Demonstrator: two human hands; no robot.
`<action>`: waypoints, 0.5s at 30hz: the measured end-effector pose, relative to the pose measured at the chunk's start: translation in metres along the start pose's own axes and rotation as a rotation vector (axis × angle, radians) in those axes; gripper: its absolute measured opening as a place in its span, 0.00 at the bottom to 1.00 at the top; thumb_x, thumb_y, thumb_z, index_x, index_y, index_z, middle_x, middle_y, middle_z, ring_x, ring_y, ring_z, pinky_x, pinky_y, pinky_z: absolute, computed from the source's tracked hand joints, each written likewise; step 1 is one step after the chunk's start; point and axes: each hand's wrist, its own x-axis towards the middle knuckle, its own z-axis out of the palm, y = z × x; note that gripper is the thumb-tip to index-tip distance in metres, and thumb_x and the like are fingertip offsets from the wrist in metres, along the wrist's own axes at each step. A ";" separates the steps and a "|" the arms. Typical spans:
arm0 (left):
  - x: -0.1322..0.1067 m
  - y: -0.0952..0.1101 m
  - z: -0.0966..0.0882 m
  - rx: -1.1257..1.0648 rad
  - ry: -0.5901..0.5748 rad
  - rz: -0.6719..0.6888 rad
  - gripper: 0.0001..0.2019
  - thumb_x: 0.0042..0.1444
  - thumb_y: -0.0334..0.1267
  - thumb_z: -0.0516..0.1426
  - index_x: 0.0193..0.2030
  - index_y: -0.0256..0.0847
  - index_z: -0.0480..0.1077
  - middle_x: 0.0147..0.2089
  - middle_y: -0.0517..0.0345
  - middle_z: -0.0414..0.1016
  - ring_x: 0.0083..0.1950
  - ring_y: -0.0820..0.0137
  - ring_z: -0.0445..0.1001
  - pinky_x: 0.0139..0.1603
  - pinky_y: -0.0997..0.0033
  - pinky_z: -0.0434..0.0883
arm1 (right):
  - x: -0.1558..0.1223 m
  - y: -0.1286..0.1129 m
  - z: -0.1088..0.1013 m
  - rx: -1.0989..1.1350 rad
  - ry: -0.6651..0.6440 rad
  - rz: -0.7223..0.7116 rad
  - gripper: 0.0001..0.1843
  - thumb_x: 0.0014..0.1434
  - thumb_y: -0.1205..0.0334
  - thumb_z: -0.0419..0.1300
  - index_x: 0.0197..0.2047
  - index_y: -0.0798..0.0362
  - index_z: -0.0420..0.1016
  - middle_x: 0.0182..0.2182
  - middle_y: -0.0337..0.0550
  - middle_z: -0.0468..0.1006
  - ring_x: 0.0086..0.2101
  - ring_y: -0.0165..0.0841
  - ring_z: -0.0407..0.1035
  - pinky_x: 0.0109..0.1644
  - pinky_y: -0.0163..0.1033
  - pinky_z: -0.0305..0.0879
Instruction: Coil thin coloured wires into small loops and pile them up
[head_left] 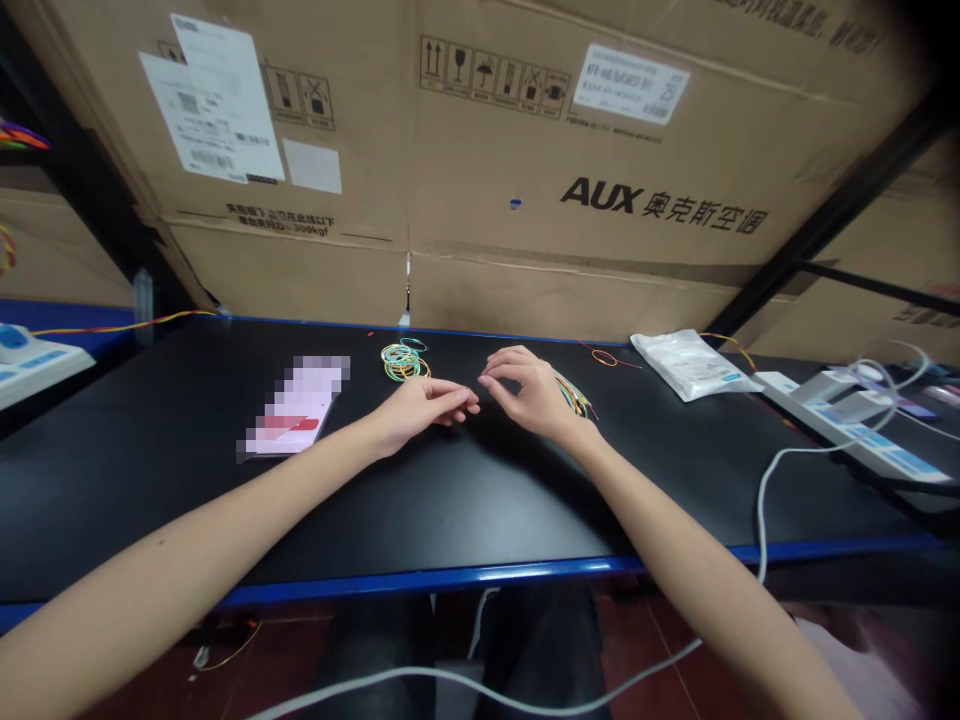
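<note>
My left hand [429,410] is raised over the black tabletop with thumb and forefinger pinched together. A tiny dark tip shows at the pinch, too small to name. Facing it, a short gap away, my right hand [534,392] has its thumb and forefinger tips brought together; whatever lies between them is too fine to make out. Behind my left hand lies a coil of thin yellow and green wires [401,362]. A bundle of multicoloured wires [574,395] sticks out from behind my right hand, which hides part of it.
A phone [300,405] with a partly blurred screen lies left on the black table [450,510]. At the right are a white plastic packet [686,362], a power strip [862,430] and a looping white cable [761,500]. A large cardboard box [480,200] stands behind.
</note>
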 end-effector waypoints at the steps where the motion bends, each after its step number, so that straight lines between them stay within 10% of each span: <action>1: 0.000 0.000 -0.001 0.125 0.050 0.049 0.11 0.57 0.43 0.58 0.37 0.39 0.78 0.38 0.52 0.80 0.33 0.71 0.74 0.36 0.70 0.70 | 0.000 -0.001 0.001 -0.002 -0.009 -0.002 0.07 0.60 0.64 0.60 0.31 0.50 0.78 0.31 0.44 0.80 0.40 0.37 0.71 0.46 0.47 0.71; 6: -0.001 0.001 -0.007 0.598 0.279 0.327 0.09 0.57 0.40 0.57 0.35 0.41 0.78 0.37 0.53 0.80 0.39 0.64 0.75 0.44 0.64 0.68 | -0.002 -0.004 0.005 0.043 -0.042 -0.037 0.07 0.59 0.65 0.60 0.31 0.51 0.79 0.33 0.44 0.80 0.40 0.36 0.71 0.46 0.45 0.71; 15: -0.003 0.009 0.005 -0.312 -0.087 -0.135 0.13 0.57 0.45 0.59 0.40 0.37 0.76 0.42 0.49 0.78 0.36 0.72 0.74 0.37 0.72 0.69 | 0.000 -0.002 0.002 0.027 0.050 0.061 0.08 0.60 0.64 0.60 0.30 0.52 0.79 0.32 0.45 0.80 0.38 0.35 0.73 0.44 0.43 0.70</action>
